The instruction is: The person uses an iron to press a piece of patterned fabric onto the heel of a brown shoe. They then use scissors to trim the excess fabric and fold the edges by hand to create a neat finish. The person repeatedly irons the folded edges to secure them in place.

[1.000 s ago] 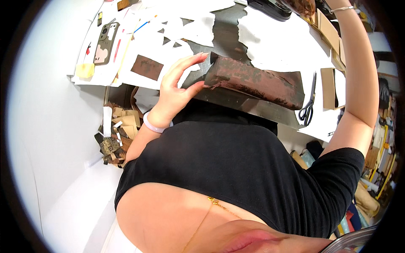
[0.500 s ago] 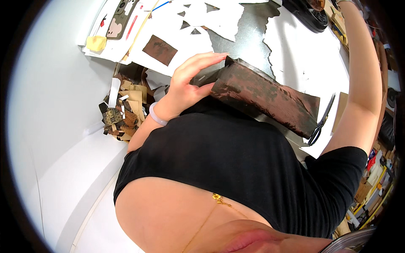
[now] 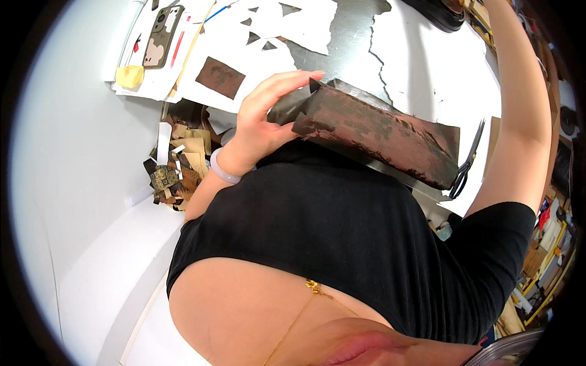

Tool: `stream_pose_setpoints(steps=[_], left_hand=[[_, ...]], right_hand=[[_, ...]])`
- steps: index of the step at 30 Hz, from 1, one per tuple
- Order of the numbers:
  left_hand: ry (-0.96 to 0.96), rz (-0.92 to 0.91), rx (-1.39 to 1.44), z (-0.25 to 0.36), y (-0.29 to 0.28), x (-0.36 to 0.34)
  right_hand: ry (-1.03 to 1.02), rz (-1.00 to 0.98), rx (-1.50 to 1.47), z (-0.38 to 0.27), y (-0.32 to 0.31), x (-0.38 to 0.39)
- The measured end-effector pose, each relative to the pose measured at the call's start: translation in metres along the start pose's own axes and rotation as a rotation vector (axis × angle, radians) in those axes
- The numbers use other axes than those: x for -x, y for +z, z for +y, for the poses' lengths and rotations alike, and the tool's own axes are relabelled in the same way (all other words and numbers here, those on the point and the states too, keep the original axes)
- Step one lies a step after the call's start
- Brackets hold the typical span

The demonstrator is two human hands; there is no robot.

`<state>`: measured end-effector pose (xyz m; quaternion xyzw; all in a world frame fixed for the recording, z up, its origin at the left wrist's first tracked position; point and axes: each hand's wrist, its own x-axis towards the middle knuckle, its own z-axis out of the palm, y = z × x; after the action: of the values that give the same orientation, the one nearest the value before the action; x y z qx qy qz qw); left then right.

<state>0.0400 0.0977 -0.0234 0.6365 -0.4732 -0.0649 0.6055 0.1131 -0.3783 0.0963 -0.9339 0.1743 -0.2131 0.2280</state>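
My left hand (image 3: 256,119) grips the left end of a long box (image 3: 381,131) covered in mottled brown and black sheet material. The thumb presses at the near edge and the fingers reach over the far corner. A flap of the covering sticks up at that end. The box lies tilted across the table's near edge, close to my body. From the right, my right forearm (image 3: 519,67) stretches away to the top edge, with its hand out of the picture. Black-handled scissors (image 3: 467,168) lie by the box's right end.
White paper sheets (image 3: 421,67) with torn edges cover much of a grey metal surface (image 3: 354,33). A mottled brown rectangle (image 3: 220,77), dark triangular scraps and a phone (image 3: 163,36) lie to the left. Below them is a scrap heap (image 3: 183,158). A black object (image 3: 442,13) stands at the far right.
The whole view has shifted slightly, so the table things appear further left and higher. The left hand keeps its grip on the box. The right arm's wrist has slipped beyond the top edge.
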Motion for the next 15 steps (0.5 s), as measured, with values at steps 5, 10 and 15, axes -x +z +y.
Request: stream_pose_setpoints(steps=[5, 10, 15], left_hand=[[0.019, 0.035, 0.028, -0.004, 0.003, 0.002], [-0.046, 0.033, 0.153, 0.010, -0.007, 0.007], [0.313, 0.094, -0.026, 0.027, -0.012, -0.015]], right_hand=[[0.002, 0.021, -0.059, -0.007, -0.004, -0.001], [0.026, -0.045, 0.081, 0.005, -0.008, 0.005], [-0.126, 0.111, 0.313, 0.035, -0.009, 0.009]])
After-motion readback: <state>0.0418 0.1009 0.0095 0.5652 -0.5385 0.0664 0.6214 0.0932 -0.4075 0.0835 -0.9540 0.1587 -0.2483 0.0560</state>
